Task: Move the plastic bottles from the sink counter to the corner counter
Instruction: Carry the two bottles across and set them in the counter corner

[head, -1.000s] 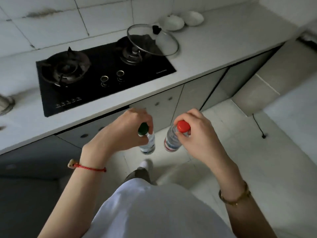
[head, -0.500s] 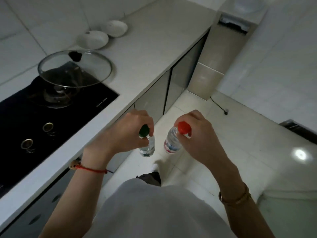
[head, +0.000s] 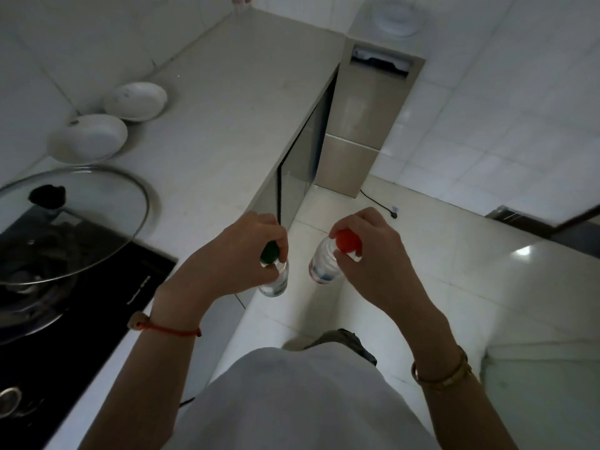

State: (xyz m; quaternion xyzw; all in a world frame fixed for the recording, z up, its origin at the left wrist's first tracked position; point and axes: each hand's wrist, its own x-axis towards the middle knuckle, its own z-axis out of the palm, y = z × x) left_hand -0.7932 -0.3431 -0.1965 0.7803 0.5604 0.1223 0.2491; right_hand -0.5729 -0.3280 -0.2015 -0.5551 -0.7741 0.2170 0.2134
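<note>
Fingers [head: 279,245] round two bottles' [head: 276,280] caps, long axes near-vertical, bases floorward.

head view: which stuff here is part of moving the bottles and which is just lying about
Part of the job:
- green-capped bottle, in the left hand
- red-capped bottle, in the right hand
- counter

Just lying about:
- two white bowls
- glass lid
- stove

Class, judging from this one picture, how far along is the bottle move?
Done: both bottles are lifted off a counter. In hand: left hand grips the green-capped bottle, right hand the red-capped bottle, both hanging over the floor. Left: setting them on the counter ahead.
</note>
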